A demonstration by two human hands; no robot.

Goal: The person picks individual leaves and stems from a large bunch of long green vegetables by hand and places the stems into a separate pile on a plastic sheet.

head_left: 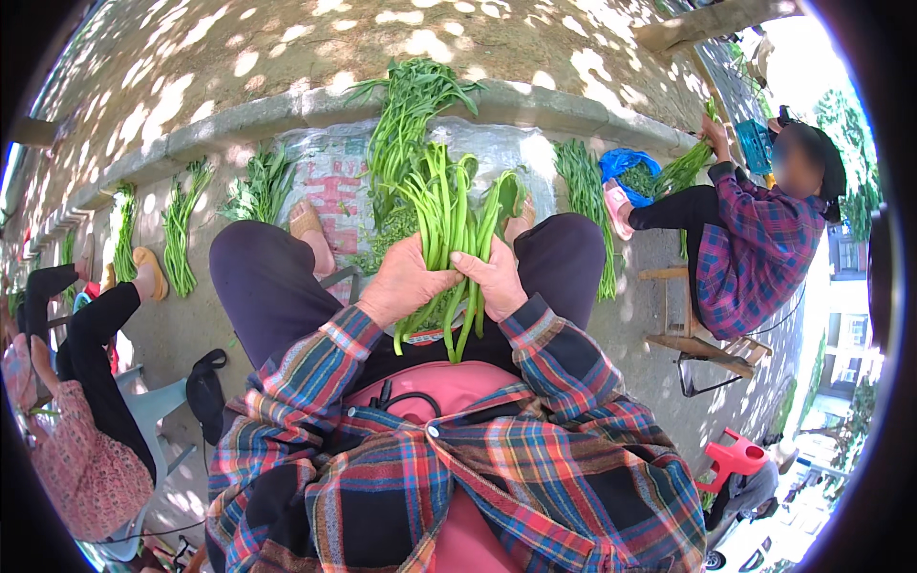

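Observation:
Over my lap, my left hand (pixel 409 284) is closed around a thick bunch of long green stems (pixel 441 201), which look like water spinach. My right hand (pixel 491 274) grips a smaller part of the stems (pixel 495 205) beside it, its thumb pressing in near my left thumb. The cut-looking ends hang below both hands toward my waist. Beyond the bunch, a heap of leafy greens (pixel 420 86) lies on a pale plastic sheet (pixel 330 158) between my feet. Small bits of green (pixel 382 244) are strewn on the sheet below the heap.
More bundles of greens (pixel 180 229) lie along the stone kerb (pixel 277 113). At the right, a person in a plaid shirt (pixel 755 248) sits holding greens near a blue bag (pixel 621 172). Another person (pixel 95 449) sits at the left on a pale chair (pixel 153 406). A red stool (pixel 734 456) stands lower right.

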